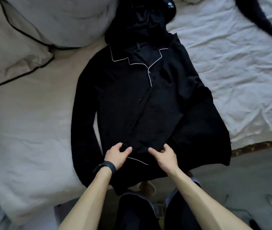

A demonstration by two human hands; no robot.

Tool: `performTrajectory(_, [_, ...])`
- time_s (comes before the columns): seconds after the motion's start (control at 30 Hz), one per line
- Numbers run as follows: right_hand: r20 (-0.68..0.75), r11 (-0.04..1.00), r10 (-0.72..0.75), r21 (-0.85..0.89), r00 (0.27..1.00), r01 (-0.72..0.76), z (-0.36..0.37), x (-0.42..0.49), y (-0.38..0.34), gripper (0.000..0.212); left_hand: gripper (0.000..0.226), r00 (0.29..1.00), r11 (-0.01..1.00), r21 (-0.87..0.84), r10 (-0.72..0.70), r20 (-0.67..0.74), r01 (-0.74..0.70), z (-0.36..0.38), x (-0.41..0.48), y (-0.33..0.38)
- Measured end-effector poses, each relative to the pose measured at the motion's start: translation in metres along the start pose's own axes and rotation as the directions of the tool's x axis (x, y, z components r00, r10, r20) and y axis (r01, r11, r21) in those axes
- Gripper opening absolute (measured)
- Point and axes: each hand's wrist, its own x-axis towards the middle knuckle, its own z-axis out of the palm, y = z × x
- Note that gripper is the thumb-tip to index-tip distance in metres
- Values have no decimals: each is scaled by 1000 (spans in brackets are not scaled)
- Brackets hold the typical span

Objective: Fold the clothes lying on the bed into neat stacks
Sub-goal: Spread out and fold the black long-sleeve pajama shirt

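Note:
A black pajama shirt (132, 100) with thin white piping on its collar and pocket lies face up on the bed, collar away from me, hem at the near edge. Its left sleeve runs straight down the side. The right sleeve is spread wide toward the bed's edge. My left hand (117, 156), with a black wristband, pinches a fold of fabric near the hem. My right hand (164, 155) pinches the same raised fold just to the right. Another dark garment (148, 15) lies bunched beyond the collar.
Beige pillows with black piping (15, 52) lie at the upper left. A rumpled white duvet (231, 72) covers the bed's right side. A black furry item (268, 22) crosses the top right corner. Grey floor (240, 188) and my dark trousers lie below.

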Motion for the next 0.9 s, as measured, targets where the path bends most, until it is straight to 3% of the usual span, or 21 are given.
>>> performTrajectory(0.07, [55,1000,24,11,998,-24,16,-14,4,21,22,999,997,-70,34,-33,-36,-4,-6,-14])
performTrajectory(0.1, [67,999,37,9,997,-38,24,-21,6,18,16,996,995,-85,55,-64,-60,-6,-8,-22])
performTrajectory(0.2, [121,994,90,-72,989,-82,41,-37,8,21,33,988,997,-57,47,-147,-56,-12,-13,-46])
performTrajectory(0.27, [146,957,134,-277,980,-89,41,-42,8,34,47,981,998,2,59,-185,-59,-11,-12,-57])
performTrajectory(0.33, [83,866,118,-496,990,-62,31,-41,6,44,58,955,972,213,155,-253,-101,-5,-13,-63])
performTrajectory(0.4, [-12,820,22,-572,1000,-25,17,-36,-1,42,65,872,911,381,310,-378,-158,6,-14,-60])
performTrajectory(0.5, [-127,755,-333,-629,934,184,-1,-17,-18,35,69,752,841,465,491,-440,-277,30,-6,-47])
performTrajectory(0.6, [-95,541,-678,-735,729,408,-4,18,-37,51,78,705,774,533,586,-399,-341,60,12,-30])
performTrajectory(0.73, [277,156,-704,-838,654,523,-3,78,-55,73,93,726,770,574,560,-400,-278,104,37,-38])
performTrajectory(0.8, [356,46,-658,-861,664,507,-12,111,-56,77,100,711,761,607,558,-429,-230,117,44,-56])
performTrajectory(0.9, [248,142,-577,-908,778,395,-35,143,-63,80,100,697,738,645,568,-438,-196,122,39,-79])
